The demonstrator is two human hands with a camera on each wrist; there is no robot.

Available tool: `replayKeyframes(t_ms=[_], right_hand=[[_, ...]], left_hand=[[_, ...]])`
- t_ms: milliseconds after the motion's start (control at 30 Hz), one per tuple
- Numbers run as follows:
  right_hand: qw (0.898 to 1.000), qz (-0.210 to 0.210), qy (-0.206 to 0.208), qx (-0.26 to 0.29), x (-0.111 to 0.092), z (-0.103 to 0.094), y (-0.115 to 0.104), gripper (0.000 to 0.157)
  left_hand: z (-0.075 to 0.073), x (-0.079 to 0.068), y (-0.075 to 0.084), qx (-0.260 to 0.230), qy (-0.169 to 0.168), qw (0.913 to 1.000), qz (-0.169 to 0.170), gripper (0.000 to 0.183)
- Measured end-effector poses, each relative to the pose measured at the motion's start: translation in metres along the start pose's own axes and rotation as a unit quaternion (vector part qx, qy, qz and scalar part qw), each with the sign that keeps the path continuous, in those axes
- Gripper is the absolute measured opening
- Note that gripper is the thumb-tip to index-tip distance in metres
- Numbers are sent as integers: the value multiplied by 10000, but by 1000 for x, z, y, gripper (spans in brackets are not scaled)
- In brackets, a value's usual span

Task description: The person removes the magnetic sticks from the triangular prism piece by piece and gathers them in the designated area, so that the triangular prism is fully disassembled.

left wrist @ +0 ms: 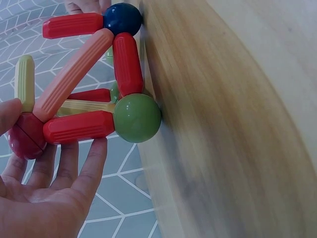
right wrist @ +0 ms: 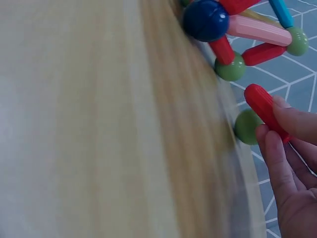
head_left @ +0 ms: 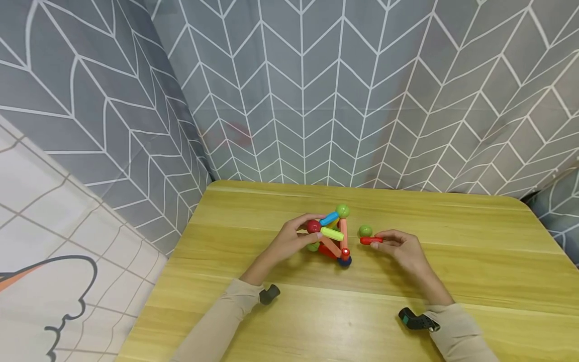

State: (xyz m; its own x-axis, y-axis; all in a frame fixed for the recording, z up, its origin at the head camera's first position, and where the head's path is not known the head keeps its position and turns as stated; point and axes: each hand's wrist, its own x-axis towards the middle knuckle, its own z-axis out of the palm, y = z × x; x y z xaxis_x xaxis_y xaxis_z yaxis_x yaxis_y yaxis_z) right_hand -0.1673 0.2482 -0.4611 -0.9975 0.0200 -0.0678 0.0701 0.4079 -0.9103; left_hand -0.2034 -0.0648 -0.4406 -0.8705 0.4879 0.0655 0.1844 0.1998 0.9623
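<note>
My left hand (head_left: 290, 237) grips a frame of magnetic building rods and balls by its red ball (head_left: 314, 226), the thumb against the yellow-green rod (head_left: 332, 234). The frame stands on the table; its dark blue ball (left wrist: 123, 19) joins a pink rod (left wrist: 74, 74) and red rods. A blue rod (head_left: 329, 218) runs to a green ball (head_left: 342, 210) at the back. To the right, my right hand (head_left: 407, 251) pinches a red magnetic rod (right wrist: 265, 109) between thumb and fingertips. Right beside that rod is a loose green ball (head_left: 365, 231) on the table.
The wooden table (head_left: 316, 317) ends at a rounded back edge, with a grey patterned curtain (head_left: 316, 100) behind it. A light tiled-pattern cloth (head_left: 117, 266) hangs on the left. Each wrist wears a black camera mount (head_left: 418, 320).
</note>
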Motion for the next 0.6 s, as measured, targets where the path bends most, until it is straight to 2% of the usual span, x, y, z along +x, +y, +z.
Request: replayKeyframes(t_ms=[333, 600], right_hand=[[9999, 108, 48, -122, 5, 12, 8, 42], [9993, 203, 55, -307, 6, 12, 12, 44]], left_hand=[[0, -1, 1, 52, 22, 10000, 24, 44], [-1, -1, 2, 47, -3, 9999, 106, 50]])
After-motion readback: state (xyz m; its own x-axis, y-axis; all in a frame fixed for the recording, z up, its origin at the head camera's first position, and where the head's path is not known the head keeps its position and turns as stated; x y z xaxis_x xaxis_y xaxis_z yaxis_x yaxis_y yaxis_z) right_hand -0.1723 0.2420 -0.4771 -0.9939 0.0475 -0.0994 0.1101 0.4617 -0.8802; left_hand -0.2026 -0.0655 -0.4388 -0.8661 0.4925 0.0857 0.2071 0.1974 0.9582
